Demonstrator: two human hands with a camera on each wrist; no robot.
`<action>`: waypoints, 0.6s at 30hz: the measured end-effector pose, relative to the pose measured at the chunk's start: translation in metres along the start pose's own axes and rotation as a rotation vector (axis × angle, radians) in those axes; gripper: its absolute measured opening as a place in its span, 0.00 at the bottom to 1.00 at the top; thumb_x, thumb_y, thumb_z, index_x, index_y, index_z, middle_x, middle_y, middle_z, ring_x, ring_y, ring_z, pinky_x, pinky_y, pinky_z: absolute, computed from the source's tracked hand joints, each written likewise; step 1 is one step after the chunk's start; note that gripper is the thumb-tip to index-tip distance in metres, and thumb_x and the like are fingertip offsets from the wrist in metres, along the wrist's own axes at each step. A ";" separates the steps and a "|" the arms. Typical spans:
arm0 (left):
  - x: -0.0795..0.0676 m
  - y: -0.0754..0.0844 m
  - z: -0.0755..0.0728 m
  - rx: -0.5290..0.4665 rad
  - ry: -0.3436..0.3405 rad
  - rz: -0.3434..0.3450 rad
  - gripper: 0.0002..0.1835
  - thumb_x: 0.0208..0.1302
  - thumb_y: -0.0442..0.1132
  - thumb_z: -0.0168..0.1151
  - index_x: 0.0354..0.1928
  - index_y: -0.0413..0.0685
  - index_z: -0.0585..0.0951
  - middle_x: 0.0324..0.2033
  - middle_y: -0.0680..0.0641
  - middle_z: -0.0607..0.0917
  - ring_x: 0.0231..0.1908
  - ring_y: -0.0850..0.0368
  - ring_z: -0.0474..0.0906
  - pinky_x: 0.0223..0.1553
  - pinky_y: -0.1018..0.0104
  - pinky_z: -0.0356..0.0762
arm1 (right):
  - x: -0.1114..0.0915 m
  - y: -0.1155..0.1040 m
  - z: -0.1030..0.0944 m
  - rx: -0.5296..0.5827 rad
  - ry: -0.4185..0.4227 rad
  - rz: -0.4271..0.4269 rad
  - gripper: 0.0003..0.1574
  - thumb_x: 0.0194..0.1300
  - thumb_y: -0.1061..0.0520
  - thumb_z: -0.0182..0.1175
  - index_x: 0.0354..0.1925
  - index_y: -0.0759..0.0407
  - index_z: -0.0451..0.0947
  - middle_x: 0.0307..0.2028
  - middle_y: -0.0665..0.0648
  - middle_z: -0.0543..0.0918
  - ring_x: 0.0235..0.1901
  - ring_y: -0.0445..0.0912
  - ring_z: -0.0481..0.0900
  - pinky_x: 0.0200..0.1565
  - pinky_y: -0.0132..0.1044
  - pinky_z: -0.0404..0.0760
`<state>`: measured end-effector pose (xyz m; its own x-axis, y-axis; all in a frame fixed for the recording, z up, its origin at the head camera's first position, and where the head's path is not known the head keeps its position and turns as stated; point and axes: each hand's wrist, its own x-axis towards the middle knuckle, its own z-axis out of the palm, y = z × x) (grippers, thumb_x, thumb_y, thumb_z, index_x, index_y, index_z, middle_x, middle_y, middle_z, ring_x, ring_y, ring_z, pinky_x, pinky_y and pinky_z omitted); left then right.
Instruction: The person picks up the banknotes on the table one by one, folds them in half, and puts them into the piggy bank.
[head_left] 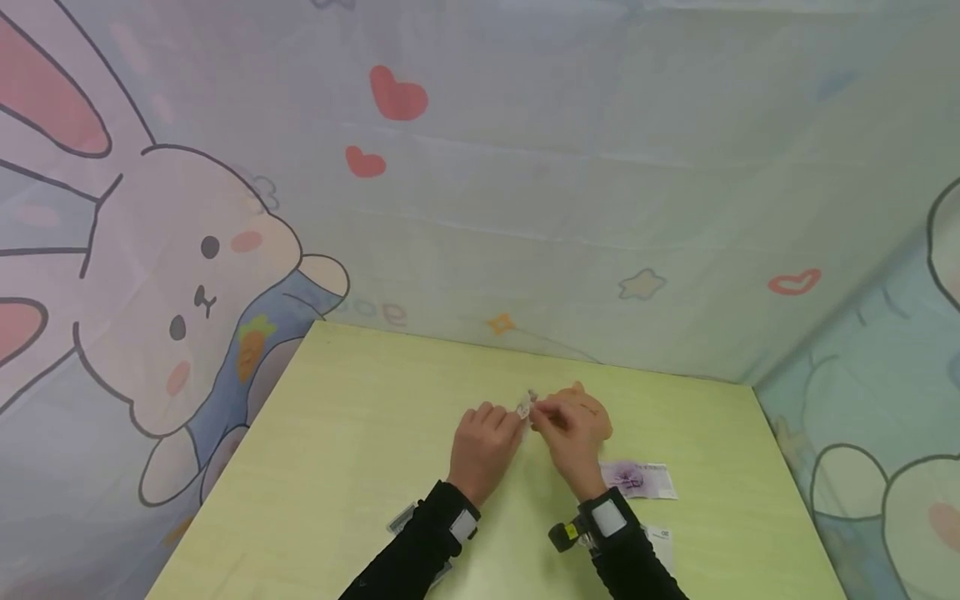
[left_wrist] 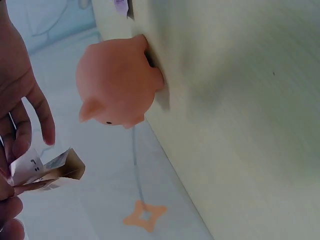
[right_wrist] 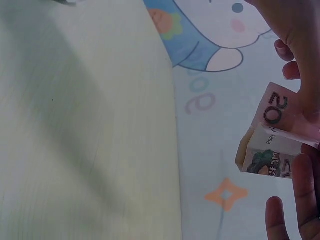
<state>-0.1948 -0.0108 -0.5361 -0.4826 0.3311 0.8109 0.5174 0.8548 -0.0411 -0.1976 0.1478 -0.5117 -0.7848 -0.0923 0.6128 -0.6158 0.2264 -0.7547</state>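
Between my two hands, held up above the table, is a folded banknote (head_left: 524, 407). In the right wrist view the folded banknote (right_wrist: 276, 107) shows the number 20 and stands partly bent open. My left hand (head_left: 483, 446) grips one side, its fingers curled and knuckles up. My right hand (head_left: 572, 433) pinches the other side between thumb and fingers. Just behind the right hand sits an orange-pink piggy bank (head_left: 596, 408), partly covered by it. The left wrist view shows the piggy bank (left_wrist: 117, 80) standing on its feet, with the note off to one side.
A purple banknote (head_left: 641, 481) lies flat right of my right hand. Nearer, another pale note (head_left: 661, 546) is partly under the right forearm. Beside the left forearm a greyish note (head_left: 402, 518) pokes out. A printed cloth backdrop (head_left: 525, 208) rises behind the yellow-green table (head_left: 360, 417).
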 end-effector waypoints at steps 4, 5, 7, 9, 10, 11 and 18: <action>0.001 0.003 -0.002 -0.027 -0.004 -0.016 0.09 0.56 0.42 0.68 0.39 0.51 0.82 0.27 0.55 0.76 0.28 0.61 0.69 0.27 0.71 0.63 | 0.001 -0.001 0.000 0.032 -0.013 0.022 0.08 0.54 0.75 0.62 0.35 0.71 0.77 0.32 0.64 0.78 0.28 0.53 0.80 0.31 0.38 0.78; 0.001 0.003 -0.002 -0.033 -0.009 -0.019 0.10 0.55 0.41 0.68 0.39 0.51 0.82 0.27 0.55 0.76 0.28 0.61 0.69 0.27 0.72 0.63 | 0.001 -0.002 0.000 0.042 -0.017 0.025 0.08 0.54 0.75 0.61 0.35 0.72 0.77 0.32 0.64 0.77 0.28 0.54 0.80 0.31 0.38 0.78; 0.002 0.004 -0.002 -0.038 -0.021 -0.023 0.09 0.55 0.41 0.69 0.38 0.51 0.81 0.28 0.55 0.77 0.28 0.61 0.69 0.27 0.73 0.62 | 0.001 -0.003 -0.001 0.059 -0.028 0.029 0.09 0.55 0.76 0.61 0.36 0.73 0.76 0.32 0.65 0.77 0.28 0.56 0.80 0.31 0.38 0.78; 0.002 0.005 -0.002 -0.039 -0.038 -0.027 0.09 0.55 0.41 0.69 0.38 0.52 0.81 0.29 0.55 0.78 0.29 0.61 0.69 0.27 0.73 0.62 | 0.001 -0.005 -0.001 0.064 -0.044 0.019 0.09 0.55 0.76 0.60 0.37 0.73 0.76 0.32 0.65 0.77 0.27 0.57 0.79 0.31 0.38 0.78; 0.002 0.006 -0.002 -0.039 -0.046 -0.028 0.09 0.55 0.41 0.68 0.38 0.52 0.81 0.30 0.55 0.78 0.29 0.61 0.69 0.27 0.73 0.61 | 0.001 -0.006 -0.001 0.070 -0.053 0.013 0.09 0.56 0.76 0.59 0.38 0.73 0.76 0.32 0.65 0.77 0.27 0.58 0.78 0.31 0.39 0.78; 0.002 0.006 -0.001 -0.038 -0.048 -0.031 0.09 0.55 0.41 0.69 0.37 0.52 0.81 0.30 0.55 0.79 0.29 0.61 0.69 0.27 0.73 0.61 | 0.001 -0.007 -0.002 0.073 -0.062 0.000 0.09 0.56 0.76 0.59 0.38 0.73 0.76 0.32 0.66 0.77 0.27 0.59 0.78 0.30 0.40 0.78; 0.002 0.006 0.002 -0.061 -0.048 -0.049 0.08 0.57 0.43 0.68 0.37 0.54 0.81 0.32 0.56 0.80 0.29 0.61 0.68 0.27 0.73 0.61 | 0.000 -0.013 -0.004 0.066 -0.098 -0.015 0.09 0.58 0.76 0.57 0.40 0.73 0.76 0.33 0.65 0.77 0.28 0.56 0.79 0.32 0.39 0.78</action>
<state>-0.1937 -0.0049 -0.5359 -0.5411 0.3100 0.7818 0.5341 0.8447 0.0347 -0.1890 0.1487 -0.5009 -0.7765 -0.1899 0.6009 -0.6283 0.1600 -0.7613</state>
